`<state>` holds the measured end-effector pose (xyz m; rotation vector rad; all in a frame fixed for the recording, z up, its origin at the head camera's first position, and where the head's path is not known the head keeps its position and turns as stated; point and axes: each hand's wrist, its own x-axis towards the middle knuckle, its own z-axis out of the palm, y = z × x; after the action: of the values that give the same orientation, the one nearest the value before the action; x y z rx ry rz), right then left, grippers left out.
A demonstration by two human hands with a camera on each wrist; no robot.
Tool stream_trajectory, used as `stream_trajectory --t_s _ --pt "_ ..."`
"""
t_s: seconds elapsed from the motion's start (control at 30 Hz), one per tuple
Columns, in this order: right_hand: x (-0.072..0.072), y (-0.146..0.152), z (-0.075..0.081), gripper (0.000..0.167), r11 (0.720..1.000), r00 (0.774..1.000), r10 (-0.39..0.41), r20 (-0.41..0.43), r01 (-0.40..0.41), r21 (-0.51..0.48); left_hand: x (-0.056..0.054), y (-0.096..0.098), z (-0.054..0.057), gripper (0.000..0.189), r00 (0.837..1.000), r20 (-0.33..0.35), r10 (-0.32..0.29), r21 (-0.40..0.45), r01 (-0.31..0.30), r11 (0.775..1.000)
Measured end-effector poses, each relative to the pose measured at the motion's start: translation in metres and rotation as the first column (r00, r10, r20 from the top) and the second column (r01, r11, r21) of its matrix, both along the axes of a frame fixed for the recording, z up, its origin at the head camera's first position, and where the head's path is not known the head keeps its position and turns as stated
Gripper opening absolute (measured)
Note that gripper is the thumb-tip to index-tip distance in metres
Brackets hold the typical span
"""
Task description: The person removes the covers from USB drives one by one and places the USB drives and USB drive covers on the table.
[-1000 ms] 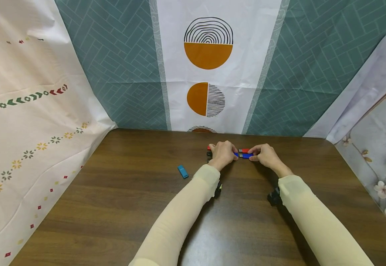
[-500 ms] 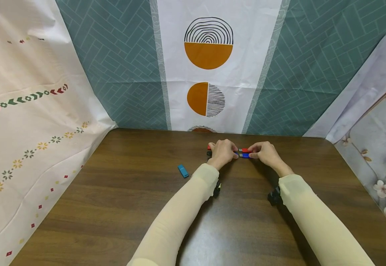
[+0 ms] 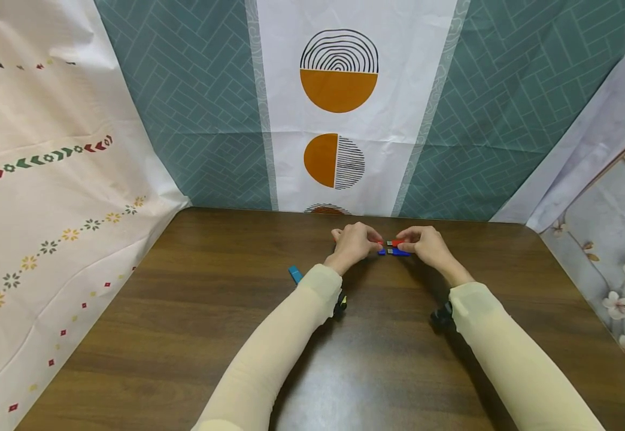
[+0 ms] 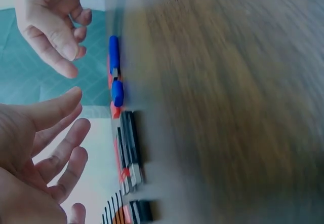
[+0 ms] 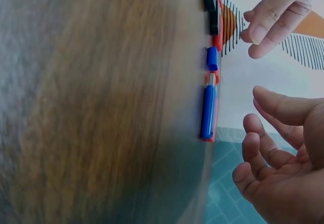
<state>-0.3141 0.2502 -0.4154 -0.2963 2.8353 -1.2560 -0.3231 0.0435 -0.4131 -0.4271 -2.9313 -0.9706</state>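
Note:
A blue USB stick (image 3: 400, 252) lies on the table with its metal plug pointing left, a blue cap (image 3: 382, 252) just off its tip. Behind it a red USB stick (image 3: 397, 243) lies the same way, facing a red cap (image 3: 380, 243). Both hands hover over these pieces, fingers loosely bent and apart, holding nothing. My left hand (image 3: 354, 242) is above the caps' side, my right hand (image 3: 424, 245) above the sticks' side. Black USB sticks (image 4: 129, 138) show in the left wrist view, hidden behind my left hand in the head view.
A teal stick (image 3: 295, 274) lies left of my left forearm, partly covered by the sleeve. The brown wooden table (image 3: 183, 335) ends at a hanging patterned cloth (image 3: 215, 149) at the back. More cloths hang on both sides.
Both hands have come up off the blue and red pieces, their fingers loosened. The left hand has shifted a little left, its sleeve now covering part of the teal stick.

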Motion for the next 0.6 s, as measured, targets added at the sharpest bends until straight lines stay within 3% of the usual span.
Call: stream_trajectory --t_s 0.2,0.6 --pt "0.001 -0.005 0.000 0.026 1.000 1.000 0.011 -0.011 -0.011 -0.011 0.003 -0.018 0.006 0.016 0.999 0.031 -0.011 0.068 0.009 0.998" --pt "0.005 -0.017 0.008 0.029 0.996 0.997 0.066 0.031 -0.064 -0.061 0.008 -0.044 0.020 0.016 0.999 0.033 -0.023 0.077 0.020 0.997"
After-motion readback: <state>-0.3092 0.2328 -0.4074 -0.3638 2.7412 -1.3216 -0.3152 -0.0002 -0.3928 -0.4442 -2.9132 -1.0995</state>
